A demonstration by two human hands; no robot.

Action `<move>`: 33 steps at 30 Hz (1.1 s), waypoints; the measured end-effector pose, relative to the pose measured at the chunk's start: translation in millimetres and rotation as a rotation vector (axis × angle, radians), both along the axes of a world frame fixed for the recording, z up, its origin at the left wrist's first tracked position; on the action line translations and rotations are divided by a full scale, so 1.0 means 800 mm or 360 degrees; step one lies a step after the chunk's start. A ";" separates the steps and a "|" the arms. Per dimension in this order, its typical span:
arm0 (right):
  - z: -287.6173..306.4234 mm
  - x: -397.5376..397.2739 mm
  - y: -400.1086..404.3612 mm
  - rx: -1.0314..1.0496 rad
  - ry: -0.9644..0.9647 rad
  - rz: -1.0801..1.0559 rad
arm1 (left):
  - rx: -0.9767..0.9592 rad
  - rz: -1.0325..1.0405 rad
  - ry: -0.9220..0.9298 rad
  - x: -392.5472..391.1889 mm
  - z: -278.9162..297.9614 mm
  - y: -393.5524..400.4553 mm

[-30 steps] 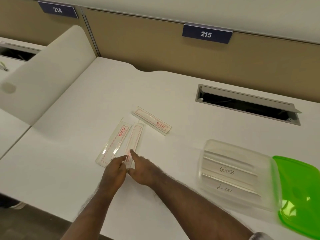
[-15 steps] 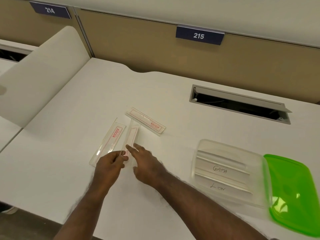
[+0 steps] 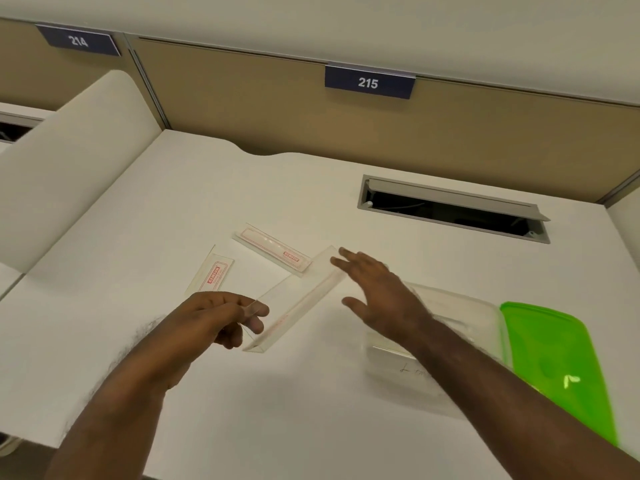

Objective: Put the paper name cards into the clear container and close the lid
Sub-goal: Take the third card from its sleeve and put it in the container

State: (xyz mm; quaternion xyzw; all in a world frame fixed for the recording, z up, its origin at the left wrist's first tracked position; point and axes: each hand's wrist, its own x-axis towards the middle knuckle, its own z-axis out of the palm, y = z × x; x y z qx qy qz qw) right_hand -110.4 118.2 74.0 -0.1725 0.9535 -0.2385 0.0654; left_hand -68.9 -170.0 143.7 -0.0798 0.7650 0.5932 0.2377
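My left hand (image 3: 221,318) pinches the near end of a clear name card holder (image 3: 299,299) and holds it lifted above the white desk, slanting up to the right. Beside the holder's far end hovers my right hand (image 3: 379,292), fingers spread and holding nothing. Two more name card holders with red print lie flat on the desk: one (image 3: 214,273) just behind my left hand, another (image 3: 273,251) farther back. The clear container (image 3: 485,317) sits at the right, partly hidden by my right forearm, with cards inside. Its green lid (image 3: 557,362) lies beside it on the right.
A recessed cable slot (image 3: 450,211) opens in the desk at the back right. A tan partition with a "215" label (image 3: 369,82) closes the back. A curved white divider (image 3: 65,161) stands along the left side.
My left hand has picked one holder up off the desk and swung it up to the right. My right hand has moved right, off the desk, toward the holder's far end.
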 end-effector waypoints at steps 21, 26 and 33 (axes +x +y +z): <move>0.091 0.101 0.174 -0.0878 -0.0064 -0.0456 | 0.0559 -0.0351 -0.0163 -0.037 -0.004 0.104; 0.101 0.112 0.189 -0.1186 -0.0225 -0.0623 | 0.0572 -0.0472 0.0080 -0.038 0.014 0.129; 0.132 0.125 0.206 -0.1184 -0.0218 -0.0755 | 0.0293 -0.0614 0.0406 -0.046 0.034 0.157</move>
